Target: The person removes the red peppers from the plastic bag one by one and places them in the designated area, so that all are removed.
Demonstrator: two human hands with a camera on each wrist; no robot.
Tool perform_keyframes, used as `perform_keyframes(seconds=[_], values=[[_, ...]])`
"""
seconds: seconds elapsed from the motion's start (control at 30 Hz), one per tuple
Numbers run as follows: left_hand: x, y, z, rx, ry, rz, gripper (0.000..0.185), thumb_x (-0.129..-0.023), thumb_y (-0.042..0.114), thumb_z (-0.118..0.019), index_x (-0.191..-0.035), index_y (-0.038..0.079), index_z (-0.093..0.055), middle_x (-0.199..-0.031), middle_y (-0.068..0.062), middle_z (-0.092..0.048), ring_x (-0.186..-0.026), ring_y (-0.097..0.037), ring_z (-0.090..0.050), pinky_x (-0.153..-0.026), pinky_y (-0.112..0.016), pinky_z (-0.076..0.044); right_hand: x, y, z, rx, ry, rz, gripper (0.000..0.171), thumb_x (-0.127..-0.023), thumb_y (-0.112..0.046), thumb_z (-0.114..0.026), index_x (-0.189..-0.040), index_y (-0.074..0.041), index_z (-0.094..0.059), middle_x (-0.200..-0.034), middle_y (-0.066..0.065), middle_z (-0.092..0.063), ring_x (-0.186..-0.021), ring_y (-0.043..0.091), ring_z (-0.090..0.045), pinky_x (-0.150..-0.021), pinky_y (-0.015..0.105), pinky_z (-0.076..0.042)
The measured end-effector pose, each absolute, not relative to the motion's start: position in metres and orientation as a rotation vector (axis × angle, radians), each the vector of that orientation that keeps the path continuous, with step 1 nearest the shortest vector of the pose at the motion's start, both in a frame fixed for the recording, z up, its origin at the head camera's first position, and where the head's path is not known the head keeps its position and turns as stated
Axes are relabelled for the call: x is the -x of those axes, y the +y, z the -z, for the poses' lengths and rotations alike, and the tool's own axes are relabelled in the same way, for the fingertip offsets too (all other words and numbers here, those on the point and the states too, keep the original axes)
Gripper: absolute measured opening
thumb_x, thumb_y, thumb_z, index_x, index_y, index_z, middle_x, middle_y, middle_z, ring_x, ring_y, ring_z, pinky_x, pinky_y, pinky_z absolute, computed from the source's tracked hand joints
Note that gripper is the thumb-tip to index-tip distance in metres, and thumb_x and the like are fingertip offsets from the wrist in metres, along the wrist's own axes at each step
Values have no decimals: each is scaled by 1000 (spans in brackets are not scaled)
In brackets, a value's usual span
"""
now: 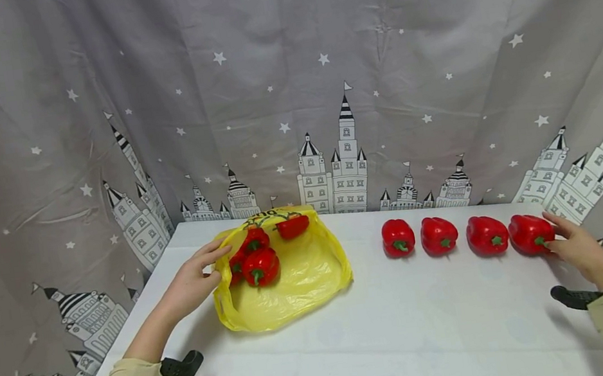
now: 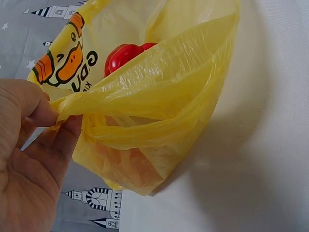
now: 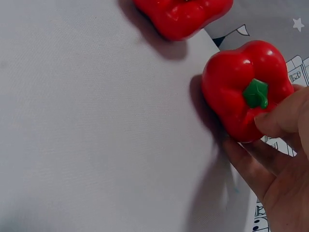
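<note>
My left hand (image 1: 195,284) pinches the left rim of a yellow plastic bag (image 1: 299,289), thumb and fingers closed on the film in the left wrist view. Inside the open bag lie several red bell peppers (image 1: 261,267), gathered mostly at its left side, with one red bell pepper (image 1: 292,227) near the back. At the right end of a row, my right hand (image 1: 579,247) grips a red bell pepper (image 3: 246,87) with a green stem. Its thumb presses near the stem while other fingers reach around the side and underneath.
Left of the gripped one, three more red bell peppers stand in the row: the nearest (image 1: 487,235), a middle one (image 1: 439,236) and the leftmost (image 1: 398,238). They rest on a white table (image 1: 395,343). A grey curtain (image 1: 240,93) printed with castles and stars hangs behind and beside it.
</note>
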State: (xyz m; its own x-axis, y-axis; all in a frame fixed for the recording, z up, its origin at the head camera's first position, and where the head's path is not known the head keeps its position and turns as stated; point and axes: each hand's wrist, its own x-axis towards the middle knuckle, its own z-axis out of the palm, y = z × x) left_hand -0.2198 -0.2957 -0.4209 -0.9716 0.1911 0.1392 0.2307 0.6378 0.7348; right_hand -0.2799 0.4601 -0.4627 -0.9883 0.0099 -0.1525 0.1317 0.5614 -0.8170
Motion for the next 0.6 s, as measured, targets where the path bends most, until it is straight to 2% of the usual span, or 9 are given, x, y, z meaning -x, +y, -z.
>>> perform_keyframes(seconds=[0.03, 0.1, 0.2, 0.3, 0.4, 0.43, 0.5, 0.57, 0.6], values=[[220, -295, 421, 360, -2802, 1265, 53, -95, 0, -51, -147, 1, -54, -164, -11, -33, -146, -39, -34, -105, -63, -43, 279, 460, 462, -123, 2660, 1407, 80, -95, 9, -42, -160, -4, 4, -156, 46, -2, -139, 67, -12, -106, 72, -31], [221, -295, 421, 356, -2807, 1265, 53, -95, 0, -51, -148, 1, -53, -164, -11, -33, -146, -40, -34, -105, -63, -43, 278, 462, 462, -104, 2669, 1389, 82, -94, 9, -43, -160, -2, 4, -155, 47, -3, -138, 66, -16, -104, 68, -39], [221, -295, 421, 345, -2810, 1260, 53, -94, 0, -51, -148, 1, -53, -164, -11, -33, -145, -40, -35, -105, -63, -43, 276, 464, 459, -59, 2714, 1346, 82, -92, 10, -43, -159, 3, 2, -155, 47, -7, -134, 64, -25, -93, 42, -55], [221, -294, 421, 343, -2807, 1260, 54, -94, 0, -50, -148, 1, -53, -164, -11, -33, -146, -40, -35, -105, -63, -42, 275, 464, 455, 12, 2795, 1325, 78, -90, 11, -41, -157, 10, -3, -151, 50, -15, -128, 63, -33, -73, 14, -49], [221, -294, 421, 345, -2802, 1262, 54, -94, -1, -50, -148, 0, -53, -164, -12, -33, -146, -41, -34, -106, -64, -42, 274, 461, 450, 63, 2914, 1312, 70, -90, 11, -38, -155, 14, -11, -147, 50, -25, -124, 64, -36, -68, 6, -43], [221, -293, 421, 347, -2799, 1264, 54, -94, -1, -50, -148, 0, -53, -164, -12, -33, -146, -41, -33, -106, -63, -42, 273, 460, 447, 69, 2936, 1315, 69, -92, 10, -38, -156, 13, -13, -147, 50, -26, -125, 65, -37, -68, 6, -43], [222, -293, 421, 350, -2796, 1269, 54, -94, -1, -50, -148, 0, -53, -164, -12, -32, -147, -41, -32, -106, -63, -42, 273, 456, 441, 65, 2968, 1304, 66, -96, 7, -37, -157, 11, -13, -149, 48, -27, -127, 64, -36, -79, 18, -53], [222, -292, 421, 353, -2794, 1273, 54, -94, -1, -50, -148, 0, -53, -164, -13, -32, -147, -41, -32, -106, -63, -42, 272, 450, 433, 26, 2966, 1301, 65, -100, 0, -37, -160, 6, -11, -154, 44, -24, -132, 63, -33, -93, 40, -56], [223, -292, 422, 354, -2792, 1275, 54, -94, -1, -50, -148, 0, -53, -164, -13, -32, -147, -41, -31, -106, -62, -42, 272, 446, 430, 9, 2955, 1304, 66, -102, -4, -38, -161, 2, -10, -156, 41, -22, -134, 63, -31, -98, 53, -52]])
